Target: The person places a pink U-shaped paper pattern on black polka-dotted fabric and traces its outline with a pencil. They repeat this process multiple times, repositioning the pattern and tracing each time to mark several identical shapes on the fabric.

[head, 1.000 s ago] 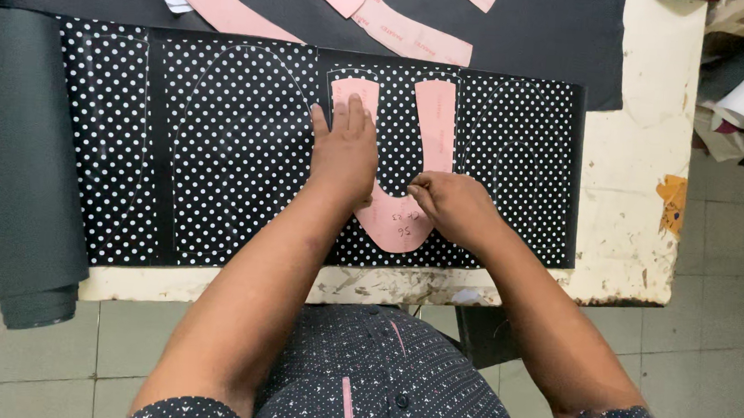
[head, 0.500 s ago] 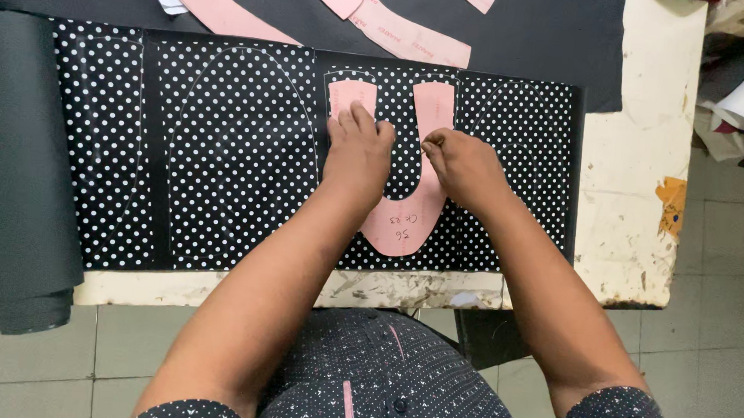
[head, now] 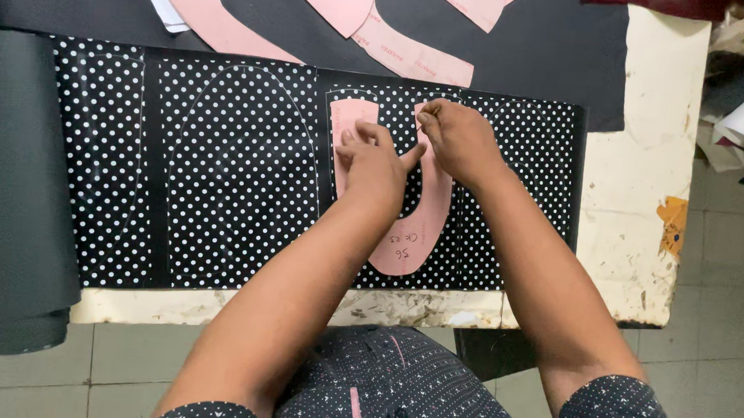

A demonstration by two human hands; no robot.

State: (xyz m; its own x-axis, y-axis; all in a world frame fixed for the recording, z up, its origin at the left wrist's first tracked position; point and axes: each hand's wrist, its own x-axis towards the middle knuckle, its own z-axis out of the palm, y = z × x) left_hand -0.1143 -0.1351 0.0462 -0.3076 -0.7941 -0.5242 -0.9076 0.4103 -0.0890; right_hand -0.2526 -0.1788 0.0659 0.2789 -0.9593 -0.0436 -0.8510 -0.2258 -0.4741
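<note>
Your left hand (head: 375, 162) presses flat on the pink U-shaped pattern (head: 404, 245) lying on the polka-dot fabric (head: 228, 166), hiding its middle. Your right hand (head: 458, 137), pinched perhaps around a marker I can't see, has moved up to the pattern's right tip.

Both hands sit mid-frame on a pink U-shaped paper pattern (head: 417, 238) lying on black polka-dot fabric (head: 228, 174). Left hand (head: 375, 162) presses it flat, right hand (head: 458, 137) pinches at its upper right arm. More pink patterns (head: 416, 57) along the top, worn tabletop (head: 639, 208) at right.
</note>
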